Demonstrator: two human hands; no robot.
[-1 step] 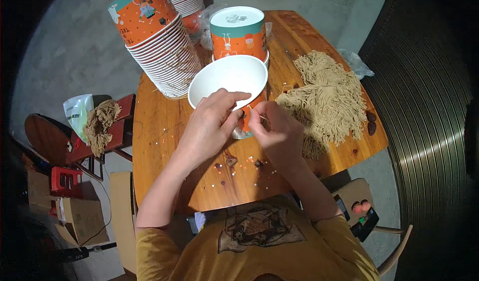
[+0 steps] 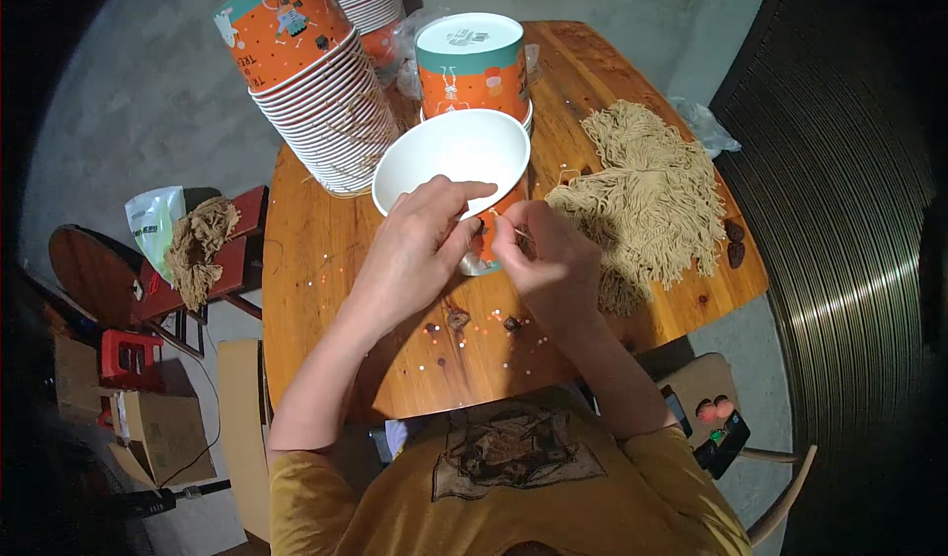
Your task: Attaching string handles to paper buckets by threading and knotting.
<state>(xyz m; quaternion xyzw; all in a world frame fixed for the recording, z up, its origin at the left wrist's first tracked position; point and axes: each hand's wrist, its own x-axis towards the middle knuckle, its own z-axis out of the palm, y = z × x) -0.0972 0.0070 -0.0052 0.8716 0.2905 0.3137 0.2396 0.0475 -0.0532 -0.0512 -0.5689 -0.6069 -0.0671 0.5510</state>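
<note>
A paper tub (image 2: 454, 151) with a white inside and an orange printed outside leans tilted on the wooden table in front of me. My left hand (image 2: 420, 235) is closed over its near rim, the index finger stretched along the inside and the thumb outside. Close to the tub's right side, my right hand (image 2: 553, 260) pinches a thin beige cord (image 2: 523, 233) between thumb and finger. My fingers hide where the cord meets the tub. To the right of that hand lies a big heap of beige cords (image 2: 657, 196).
Behind the tub stands an upside-down orange tub (image 2: 472, 72). A tall leaning stack of nested tubs (image 2: 321, 92) rises at the far left. Small paper dots (image 2: 484, 334) litter the table's near part. A red bench (image 2: 212, 260) with more cords stands left.
</note>
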